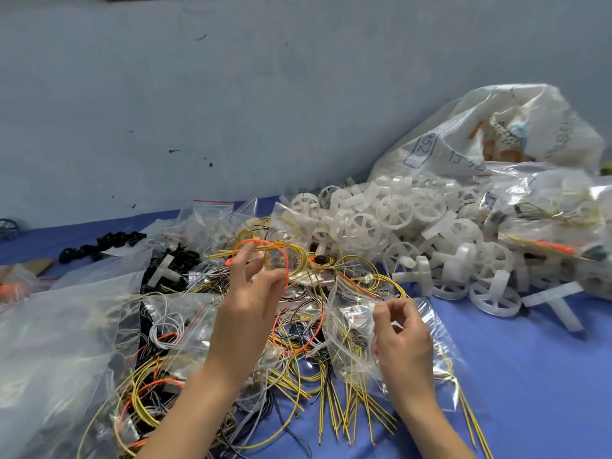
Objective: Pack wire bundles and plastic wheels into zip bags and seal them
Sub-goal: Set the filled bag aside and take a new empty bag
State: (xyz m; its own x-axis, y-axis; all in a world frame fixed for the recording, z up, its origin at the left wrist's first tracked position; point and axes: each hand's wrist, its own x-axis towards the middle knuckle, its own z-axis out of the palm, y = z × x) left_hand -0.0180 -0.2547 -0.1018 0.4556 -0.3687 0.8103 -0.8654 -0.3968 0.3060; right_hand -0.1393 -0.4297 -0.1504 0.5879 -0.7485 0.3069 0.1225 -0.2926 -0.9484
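right hand (402,339) pinches the zip bag (346,326) rim, likely to hold it open, while left hand (248,303) pinches the orange wire loop (258,240).

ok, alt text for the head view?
A person's left hand holds an orange wire loop while the right hand pinches a clear zip bag, above tangled wires on a blue table; white plastic wheels are heaped behind.

The table (530,376) is blue. Translucent white spoked plastic wheels (394,212) pile at its far right edge, small black plastic rings (99,243) at far left. Thin yellow wires (331,399) and a bright orange wire loop (286,283) fill the middle. Clear plastic zip bags (212,210) carry red seal stripes; a white woven sack (463,137) bears blue print.
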